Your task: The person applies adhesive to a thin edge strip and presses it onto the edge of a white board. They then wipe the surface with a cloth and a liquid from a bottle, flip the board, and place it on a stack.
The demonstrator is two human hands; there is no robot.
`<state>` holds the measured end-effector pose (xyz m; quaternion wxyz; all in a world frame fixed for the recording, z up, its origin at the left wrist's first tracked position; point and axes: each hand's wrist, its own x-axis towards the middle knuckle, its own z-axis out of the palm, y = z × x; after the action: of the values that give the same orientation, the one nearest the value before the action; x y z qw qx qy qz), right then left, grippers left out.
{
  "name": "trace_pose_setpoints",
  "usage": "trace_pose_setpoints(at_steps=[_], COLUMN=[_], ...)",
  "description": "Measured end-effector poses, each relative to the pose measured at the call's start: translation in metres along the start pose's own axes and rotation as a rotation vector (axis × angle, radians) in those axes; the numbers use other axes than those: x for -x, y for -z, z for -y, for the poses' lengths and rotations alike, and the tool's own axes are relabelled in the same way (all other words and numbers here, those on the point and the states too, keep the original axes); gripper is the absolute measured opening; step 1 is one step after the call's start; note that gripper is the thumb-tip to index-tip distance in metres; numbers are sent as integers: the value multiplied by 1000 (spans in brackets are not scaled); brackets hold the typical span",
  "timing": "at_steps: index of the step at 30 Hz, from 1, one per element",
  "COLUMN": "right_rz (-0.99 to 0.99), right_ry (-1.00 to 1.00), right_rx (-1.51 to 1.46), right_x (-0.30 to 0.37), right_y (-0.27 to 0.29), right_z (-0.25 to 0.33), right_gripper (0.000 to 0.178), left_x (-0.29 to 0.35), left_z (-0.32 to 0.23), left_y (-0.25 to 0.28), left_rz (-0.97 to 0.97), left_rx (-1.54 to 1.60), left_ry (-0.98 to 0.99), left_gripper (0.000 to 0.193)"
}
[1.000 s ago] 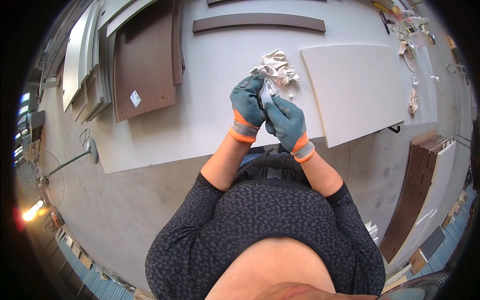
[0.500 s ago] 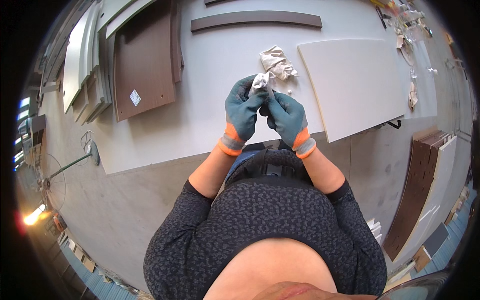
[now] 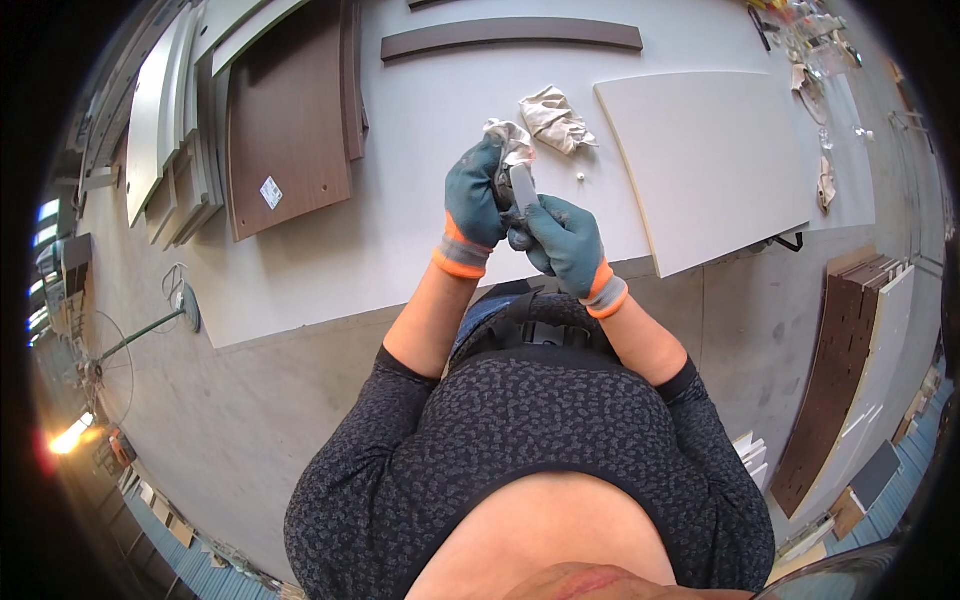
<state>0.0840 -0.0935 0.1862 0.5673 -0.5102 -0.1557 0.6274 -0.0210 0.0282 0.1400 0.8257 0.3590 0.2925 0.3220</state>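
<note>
Both my hands wear green gloves with orange and grey cuffs and are close together above the table. My left hand [image 3: 474, 194] is closed on a crumpled white rag [image 3: 512, 140], which sticks out above its fingers. My right hand [image 3: 566, 240] grips a putty knife [image 3: 523, 190], whose flat grey blade points up beside the rag; its handle is mostly hidden in the glove. Just beyond them lies a second crumpled cloth [image 3: 556, 120], off-white. To its lower right is a small white piece [image 3: 581, 177], too small to name.
A large white panel [image 3: 710, 170] lies to the right on the white table [image 3: 290, 290]. Brown boards [image 3: 285, 130] and pale boards are stacked at the left. A long dark strip [image 3: 510, 38] lies at the far side. More panels [image 3: 830, 380] lean at the lower right.
My hands have drawn slightly apart, the right one lower. The putty knife's blade now shows plainly beside the rag, which was bunched between both hands before.
</note>
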Motion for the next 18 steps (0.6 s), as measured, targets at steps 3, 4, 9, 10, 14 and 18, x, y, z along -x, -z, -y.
trace_pose_setpoints(at_steps=[3, 4, 9, 10, 14, 18], right_rz=[3, -7, -70, -83, -68, -73], right_ry=[-19, -13, 44, 54, 358, 607], right_rx=[-33, -29, 36, 65, 535, 887], right_x=[-2, -3, -9, -9, -20, -18], right_y=[3, 3, 4, 3, 12, 15], right_z=[4, 4, -6, -9, -46, -61], right_gripper=[33, 32, 31, 31, 34, 23], left_x=[4, 7, 32, 33, 30, 27], left_z=[1, 2, -2, -1, 11, 22], left_y=[1, 1, -18, -19, -14, -6], left_rz=[97, 111, 87, 35, -98, -129], left_rx=[363, 317, 28, -35, -138, 1], left_ry=[27, -1, 1, 19, -24, 47], left_gripper=[43, 44, 37, 36, 32, 29])
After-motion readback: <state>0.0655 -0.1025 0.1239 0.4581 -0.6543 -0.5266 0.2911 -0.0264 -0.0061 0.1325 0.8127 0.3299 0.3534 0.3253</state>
